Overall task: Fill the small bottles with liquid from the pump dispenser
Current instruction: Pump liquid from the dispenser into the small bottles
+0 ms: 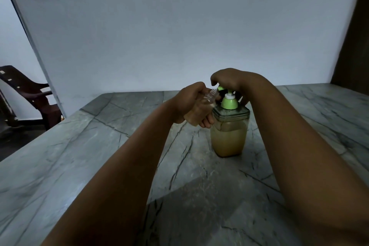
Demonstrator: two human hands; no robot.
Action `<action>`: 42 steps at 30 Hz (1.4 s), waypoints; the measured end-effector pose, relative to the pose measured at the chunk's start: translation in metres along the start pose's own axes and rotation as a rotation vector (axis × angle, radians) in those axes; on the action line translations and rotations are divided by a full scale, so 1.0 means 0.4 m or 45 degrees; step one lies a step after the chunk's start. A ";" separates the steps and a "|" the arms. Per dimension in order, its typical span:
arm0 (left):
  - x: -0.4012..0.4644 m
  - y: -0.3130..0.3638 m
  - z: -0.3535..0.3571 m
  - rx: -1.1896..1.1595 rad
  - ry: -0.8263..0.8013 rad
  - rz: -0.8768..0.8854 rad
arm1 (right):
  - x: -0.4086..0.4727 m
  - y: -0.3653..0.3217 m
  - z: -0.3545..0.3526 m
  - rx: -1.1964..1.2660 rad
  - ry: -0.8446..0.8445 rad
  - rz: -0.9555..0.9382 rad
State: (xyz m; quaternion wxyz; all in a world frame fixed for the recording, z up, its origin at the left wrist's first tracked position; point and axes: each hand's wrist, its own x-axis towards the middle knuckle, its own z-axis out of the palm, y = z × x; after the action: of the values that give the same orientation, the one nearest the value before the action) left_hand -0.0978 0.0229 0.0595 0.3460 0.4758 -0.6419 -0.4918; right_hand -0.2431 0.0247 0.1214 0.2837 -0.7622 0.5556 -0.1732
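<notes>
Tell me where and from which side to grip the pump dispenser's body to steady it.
Grip the pump dispenser around its squarish clear body, below the lid, coming from its right side. The left hand holds the small bottle against its left side, and the right hand covers the green pump head, so the right and near faces are probably the freest flat surfaces.

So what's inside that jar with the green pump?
The pump dispenser holds cloudy yellowish liquid, about two-thirds up. The right hand covers the pump head; any tube inside isn't visible.
</notes>
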 end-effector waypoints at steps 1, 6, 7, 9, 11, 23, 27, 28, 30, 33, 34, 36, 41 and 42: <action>-0.001 0.000 0.001 -0.003 -0.003 0.002 | -0.003 -0.001 0.003 -0.038 0.000 -0.014; 0.001 -0.003 0.001 -0.023 -0.009 0.010 | -0.005 -0.003 0.009 -0.068 -0.007 -0.034; 0.000 -0.002 0.001 -0.030 -0.015 0.012 | -0.002 0.000 0.006 -0.023 -0.003 -0.018; -0.004 0.002 0.002 -0.039 -0.028 0.005 | 0.005 0.006 -0.002 0.081 -0.011 0.028; -0.008 0.005 0.006 -0.040 -0.031 -0.007 | 0.007 0.008 -0.006 0.125 -0.018 0.048; -0.006 0.007 0.006 -0.021 -0.026 -0.011 | 0.000 -0.003 0.006 -0.027 0.011 -0.003; -0.008 0.009 0.004 -0.044 -0.048 -0.008 | -0.003 -0.002 -0.020 0.070 0.046 0.008; -0.009 0.011 0.004 -0.058 -0.050 -0.003 | -0.003 -0.004 -0.022 0.062 0.055 0.005; -0.010 0.015 0.003 -0.066 -0.048 0.005 | -0.003 -0.006 -0.020 0.034 0.049 0.009; -0.005 0.012 0.002 -0.034 -0.047 -0.004 | -0.003 -0.002 -0.016 -0.011 -0.013 0.026; -0.004 0.011 0.004 -0.027 -0.048 -0.010 | -0.003 -0.002 -0.014 -0.014 -0.024 0.018; -0.002 0.012 0.007 -0.025 -0.059 -0.012 | -0.005 -0.005 -0.011 -0.028 -0.012 -0.008; -0.003 0.011 0.010 -0.047 -0.064 -0.012 | -0.001 -0.004 -0.001 -0.134 -0.018 -0.025; -0.003 0.010 0.011 -0.048 -0.065 -0.011 | 0.001 -0.001 0.002 -0.150 -0.025 -0.027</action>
State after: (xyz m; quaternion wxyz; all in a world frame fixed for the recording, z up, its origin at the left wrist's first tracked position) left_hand -0.1024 0.0258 0.0621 0.3363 0.4593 -0.6390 -0.5172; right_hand -0.2423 0.0246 0.1211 0.2420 -0.7850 0.5539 -0.1357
